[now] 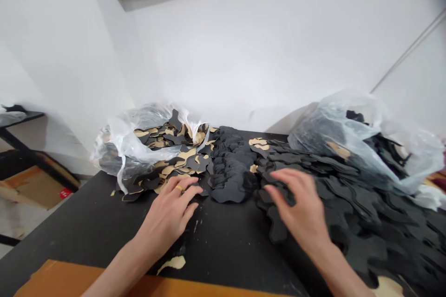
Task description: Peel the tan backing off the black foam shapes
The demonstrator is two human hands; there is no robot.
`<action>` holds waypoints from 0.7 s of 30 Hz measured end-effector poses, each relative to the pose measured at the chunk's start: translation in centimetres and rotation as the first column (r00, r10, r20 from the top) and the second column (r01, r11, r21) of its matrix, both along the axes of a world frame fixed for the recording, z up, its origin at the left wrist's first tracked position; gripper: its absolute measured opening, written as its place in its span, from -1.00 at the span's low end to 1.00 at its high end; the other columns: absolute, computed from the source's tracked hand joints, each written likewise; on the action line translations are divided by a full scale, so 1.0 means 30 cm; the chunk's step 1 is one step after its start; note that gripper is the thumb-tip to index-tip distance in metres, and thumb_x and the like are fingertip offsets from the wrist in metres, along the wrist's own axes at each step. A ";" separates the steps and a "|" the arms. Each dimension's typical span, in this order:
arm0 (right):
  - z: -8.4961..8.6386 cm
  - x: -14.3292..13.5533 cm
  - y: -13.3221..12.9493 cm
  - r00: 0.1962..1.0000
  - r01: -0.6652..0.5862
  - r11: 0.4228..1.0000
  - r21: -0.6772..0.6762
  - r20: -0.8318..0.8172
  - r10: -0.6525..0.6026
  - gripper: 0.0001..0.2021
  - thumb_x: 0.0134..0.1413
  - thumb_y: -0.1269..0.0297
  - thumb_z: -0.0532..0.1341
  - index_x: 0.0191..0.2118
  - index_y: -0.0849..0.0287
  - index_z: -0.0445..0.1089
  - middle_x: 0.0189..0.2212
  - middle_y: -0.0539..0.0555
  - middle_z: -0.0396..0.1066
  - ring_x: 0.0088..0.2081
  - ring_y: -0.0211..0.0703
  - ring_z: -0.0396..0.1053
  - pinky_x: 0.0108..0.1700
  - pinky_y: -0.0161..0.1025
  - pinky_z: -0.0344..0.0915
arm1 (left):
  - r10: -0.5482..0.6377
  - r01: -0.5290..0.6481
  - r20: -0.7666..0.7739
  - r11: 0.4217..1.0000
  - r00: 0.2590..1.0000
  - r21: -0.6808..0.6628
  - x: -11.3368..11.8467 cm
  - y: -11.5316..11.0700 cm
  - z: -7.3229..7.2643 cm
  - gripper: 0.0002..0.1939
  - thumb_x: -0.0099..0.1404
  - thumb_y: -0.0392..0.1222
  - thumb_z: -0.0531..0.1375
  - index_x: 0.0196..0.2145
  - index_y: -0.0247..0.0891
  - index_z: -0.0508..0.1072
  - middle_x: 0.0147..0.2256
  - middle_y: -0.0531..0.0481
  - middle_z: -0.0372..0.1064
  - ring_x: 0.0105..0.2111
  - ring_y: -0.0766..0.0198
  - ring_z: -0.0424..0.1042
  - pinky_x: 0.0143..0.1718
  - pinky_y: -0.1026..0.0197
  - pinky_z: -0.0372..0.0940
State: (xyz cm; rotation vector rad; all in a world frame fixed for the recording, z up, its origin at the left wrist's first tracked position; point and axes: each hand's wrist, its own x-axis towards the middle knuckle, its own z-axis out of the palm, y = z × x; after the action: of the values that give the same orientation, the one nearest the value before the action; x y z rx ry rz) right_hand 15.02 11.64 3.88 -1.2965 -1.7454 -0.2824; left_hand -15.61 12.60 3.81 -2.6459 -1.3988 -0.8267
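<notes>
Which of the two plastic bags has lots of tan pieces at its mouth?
The left bag, beyond the left hand: many tan pieces lie at its mouth, whereas the right bag shows mostly dark contents.

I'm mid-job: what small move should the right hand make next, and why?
Probably close the right hand on a black piece: its thumb and fingertips stand apart at the left edge of the loose black pile, and the overlapping row lies close by, beyond the fingertips.
</notes>
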 end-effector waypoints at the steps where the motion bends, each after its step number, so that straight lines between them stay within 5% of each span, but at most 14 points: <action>1: -0.026 -0.032 -0.005 0.995 -0.088 0.990 -0.106 0.036 0.092 -0.83 0.22 0.30 0.22 -0.07 0.12 0.40 -0.11 0.16 0.40 -0.04 -0.01 0.37 -0.01 -0.08 0.37 | 0.017 -0.017 -0.066 1.000 0.998 -0.009 0.004 0.032 0.004 -0.74 0.26 -0.36 0.22 -0.09 -0.21 0.49 0.08 -0.15 0.40 0.09 -0.07 0.30 0.07 -0.12 0.30; 6: -0.122 -0.146 -0.012 0.943 -0.093 0.942 -0.322 0.276 0.188 -0.73 0.15 0.38 0.29 -0.03 0.14 0.34 -0.15 0.13 0.41 -0.13 0.03 0.39 -0.13 -0.07 0.41 | 0.078 -0.082 -0.144 0.996 0.987 -0.022 0.013 0.130 -0.031 -0.83 0.28 -0.34 0.20 -0.19 -0.27 0.56 -0.13 -0.16 0.53 -0.06 -0.08 0.41 -0.03 -0.14 0.35; 14: -0.128 -0.145 0.016 0.924 0.007 0.967 -0.253 0.372 0.091 -0.76 0.12 0.41 0.30 -0.08 0.18 0.36 -0.21 0.15 0.40 -0.18 0.05 0.37 -0.20 -0.08 0.37 | 0.103 -0.103 0.006 0.995 0.995 -0.003 -0.023 0.111 -0.072 -0.66 0.43 -0.24 0.03 0.02 -0.12 0.54 0.03 -0.07 0.49 -0.02 0.02 0.45 0.04 -0.05 0.33; 18: -0.134 -0.147 0.013 0.939 -0.057 0.966 -0.251 0.316 0.137 -0.92 0.17 0.45 0.25 -0.23 0.17 0.37 -0.24 0.12 0.39 -0.21 0.00 0.35 -0.20 -0.12 0.32 | 0.124 -0.108 0.271 0.992 0.955 -0.071 -0.019 0.100 -0.079 -0.65 0.43 -0.15 0.04 0.02 -0.14 0.55 0.02 -0.11 0.46 0.00 0.08 0.45 0.09 0.02 0.32; 21: -0.131 -0.145 0.009 0.964 -0.168 0.912 -0.374 0.131 0.232 -0.92 0.19 0.44 0.23 -0.32 0.15 0.34 -0.33 0.05 0.39 -0.28 -0.10 0.34 -0.25 -0.20 0.28 | 0.118 -0.065 0.266 0.978 0.957 -0.201 -0.013 0.098 -0.090 -0.65 0.38 -0.18 0.05 -0.03 -0.15 0.58 -0.02 -0.13 0.46 0.01 0.05 0.44 0.09 -0.03 0.32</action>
State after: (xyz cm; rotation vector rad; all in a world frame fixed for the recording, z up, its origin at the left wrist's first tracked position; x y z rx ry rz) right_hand 10.68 11.90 -0.05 -1.3624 -2.1354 0.0508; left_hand -16.00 15.53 1.11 -2.6538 -1.7328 -1.1439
